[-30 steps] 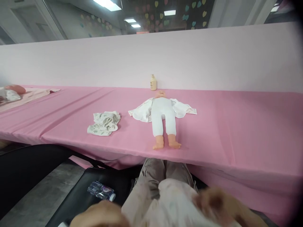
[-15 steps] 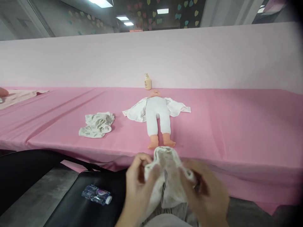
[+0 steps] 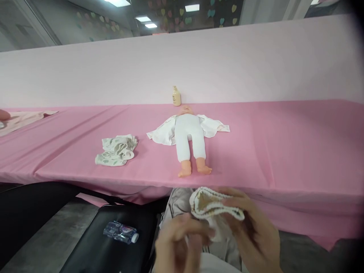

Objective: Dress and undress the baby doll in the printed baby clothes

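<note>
A small whitish baby garment (image 3: 214, 206) is bunched above my lap, its stitched opening facing up. My right hand (image 3: 250, 227) grips it from the right side, thumb and fingers pinching the rim. Just below and left of the opening is my left hand (image 3: 183, 240), blurred by motion with curled fingers; whether it holds the cloth's lower part is unclear. Beyond my hands, a baby doll (image 3: 189, 132) in white leggings lies on its back, feet toward me. A white top (image 3: 163, 132) is spread out under it, with sleeves to both sides.
Pink cloth (image 3: 284, 151) covers the long table. Left of the doll lies a crumpled patterned cloth (image 3: 116, 149). A pump bottle (image 3: 176, 96) stands behind the doll's head, near the white partition (image 3: 99, 76). A plastic bottle (image 3: 121, 232) lies on a black chair (image 3: 93, 250) at my left.
Both hands held the garment's rim before; now my left hand has dropped lower and off the rim. The opening has tilted and flattened, still in my right hand. The view shifted slightly.
</note>
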Demonstrator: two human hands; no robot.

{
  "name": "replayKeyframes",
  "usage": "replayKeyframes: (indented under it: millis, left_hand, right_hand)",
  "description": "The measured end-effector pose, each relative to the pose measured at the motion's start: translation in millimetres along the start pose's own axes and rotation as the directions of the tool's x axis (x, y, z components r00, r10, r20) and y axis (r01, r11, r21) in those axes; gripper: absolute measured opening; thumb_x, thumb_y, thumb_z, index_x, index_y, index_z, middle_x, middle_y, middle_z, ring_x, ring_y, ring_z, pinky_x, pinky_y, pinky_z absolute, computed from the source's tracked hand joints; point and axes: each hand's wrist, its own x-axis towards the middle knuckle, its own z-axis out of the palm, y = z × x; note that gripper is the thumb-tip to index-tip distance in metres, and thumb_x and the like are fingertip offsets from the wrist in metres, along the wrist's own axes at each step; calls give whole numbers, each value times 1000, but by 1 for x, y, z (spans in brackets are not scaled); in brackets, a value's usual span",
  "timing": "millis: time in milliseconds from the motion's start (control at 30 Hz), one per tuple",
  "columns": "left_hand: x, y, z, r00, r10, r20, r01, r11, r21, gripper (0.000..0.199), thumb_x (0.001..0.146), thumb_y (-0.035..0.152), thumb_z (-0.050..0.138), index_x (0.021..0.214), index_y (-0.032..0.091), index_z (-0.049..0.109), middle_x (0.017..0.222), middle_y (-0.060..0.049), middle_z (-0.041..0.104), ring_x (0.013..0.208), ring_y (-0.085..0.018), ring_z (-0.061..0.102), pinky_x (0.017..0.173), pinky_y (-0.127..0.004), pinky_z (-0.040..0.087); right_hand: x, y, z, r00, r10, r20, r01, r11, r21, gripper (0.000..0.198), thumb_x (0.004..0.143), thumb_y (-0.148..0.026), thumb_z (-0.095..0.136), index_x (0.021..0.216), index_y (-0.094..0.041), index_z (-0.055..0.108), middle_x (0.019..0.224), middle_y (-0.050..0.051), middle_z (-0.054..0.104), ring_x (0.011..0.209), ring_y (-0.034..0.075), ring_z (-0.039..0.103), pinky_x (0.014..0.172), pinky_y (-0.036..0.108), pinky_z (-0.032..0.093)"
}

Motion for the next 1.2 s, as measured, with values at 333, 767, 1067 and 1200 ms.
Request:
replayKeyframes:
  millis: [333,767,1067,1200]
  left_hand:
    - [46,-22,-16,888,136,439,-297,900,321,19,79,30,62,94,18,60,77,-5,54,65,-14,53,53,-23,44]
    - [38,-13,-20,916,-61,396,17,993,115,24,70,18,74,70,19,51,84,-2,65,78,-14,65,66,-21,51]
    - [32,-19,-18,944,-64,322,80,996,-37,21,72,18,75,82,21,56,84,-1,71,74,-14,68,65,-21,54]
    - [29,-21,-19,965,45,257,-47,999,0,23,70,15,77,86,23,61,80,1,73,72,-14,70,65,-20,56]
  right_hand:
    - [5,3,-9,987,98,124,-97,995,-10,14,86,-19,55,94,-22,65,113,11,58,99,21,62,71,26,54]
    - [-6,3,-2,993,37,109,-27,995,-91,2,82,-19,56,83,-20,56,110,12,56,98,22,60,74,30,53]
    - [-6,0,1,984,175,44,-177,982,65,11,84,-24,58,77,-21,50,103,9,58,91,18,59,70,24,53]
    - [-5,-4,4,971,228,78,-231,973,27,8,85,-25,58,90,-24,51,103,6,63,89,16,63,71,24,55]
